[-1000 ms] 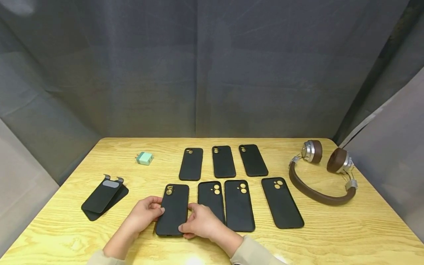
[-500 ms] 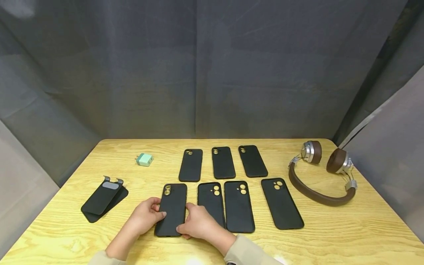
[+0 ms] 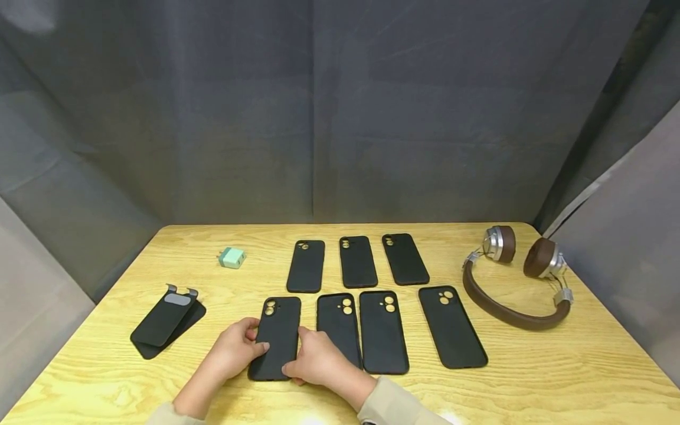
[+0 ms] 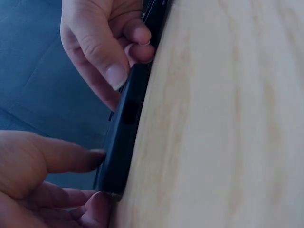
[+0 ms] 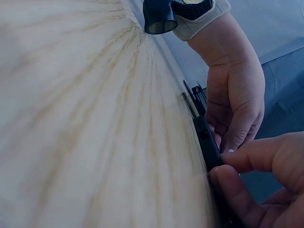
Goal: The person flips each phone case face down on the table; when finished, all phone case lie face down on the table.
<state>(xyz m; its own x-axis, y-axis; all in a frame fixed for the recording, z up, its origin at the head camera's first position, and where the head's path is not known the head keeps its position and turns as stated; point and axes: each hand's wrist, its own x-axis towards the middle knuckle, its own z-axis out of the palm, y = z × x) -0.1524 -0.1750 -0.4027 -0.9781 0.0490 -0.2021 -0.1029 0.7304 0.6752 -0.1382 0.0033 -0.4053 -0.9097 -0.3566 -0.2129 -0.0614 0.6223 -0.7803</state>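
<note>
On the wooden table (image 3: 531, 378) lies a black phone case (image 3: 276, 336), leftmost in the near row, camera holes away from me. My left hand (image 3: 234, 351) grips its left edge with thumb and fingers. My right hand (image 3: 313, 360) pinches its right edge and near corner. The left wrist view shows the case's edge (image 4: 124, 137) flat on the wood, my left thumb (image 4: 57, 159) against it and right fingers (image 4: 107, 57) on its top. Seen from the right wrist, the case (image 5: 208, 145) sits between both hands.
Three more black cases (image 3: 382, 330) lie to the right in the near row, and three (image 3: 358, 261) in the back row. Brown headphones (image 3: 510, 283) sit at the right, a small green charger (image 3: 232, 257) at the back left, and a dark folded stand (image 3: 164, 321) at the left.
The held case has slid slightly to the left on the table, with both hands staying on its edges. Nothing else has moved.
</note>
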